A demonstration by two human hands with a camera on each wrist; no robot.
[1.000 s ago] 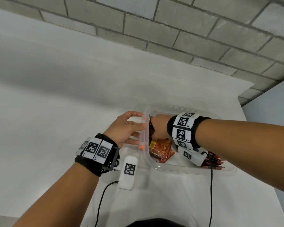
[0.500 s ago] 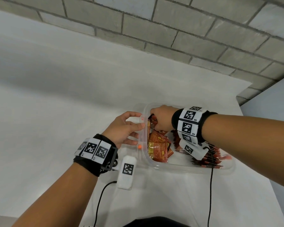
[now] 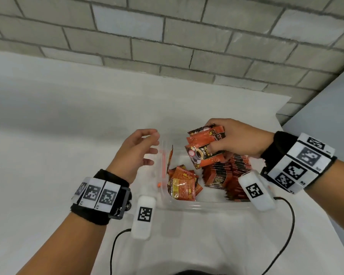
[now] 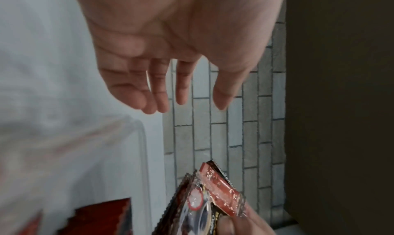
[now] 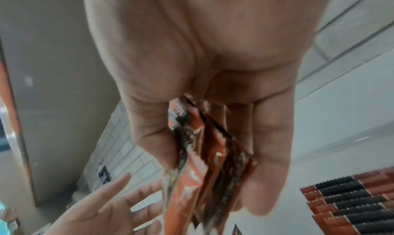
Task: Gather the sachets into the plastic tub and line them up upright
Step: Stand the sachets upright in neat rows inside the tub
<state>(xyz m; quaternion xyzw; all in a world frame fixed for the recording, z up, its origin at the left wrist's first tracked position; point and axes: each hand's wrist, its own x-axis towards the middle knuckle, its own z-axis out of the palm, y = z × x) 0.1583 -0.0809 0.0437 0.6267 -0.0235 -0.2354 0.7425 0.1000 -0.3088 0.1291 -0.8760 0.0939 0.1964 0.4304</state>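
One clear plastic tub (image 3: pixel 197 205) sits at the frame's lower middle. Two hands show: left hand (image 3: pixel 134 153), right hand (image 3: pixel 238 139). Its many sachets (image 3: pixel 226 175) overlap too closely to count.

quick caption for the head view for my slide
Right hand lifts a bunch of sachets over the plastic tub, left hand open beside it.

A clear plastic tub (image 3: pixel 197 205) holds orange-and-black sachets: an upright row (image 3: pixel 234 175) along its right side, a loose heap (image 3: pixel 182 184) at its left, a fanned bunch (image 3: pixel 204 147) raised above it.
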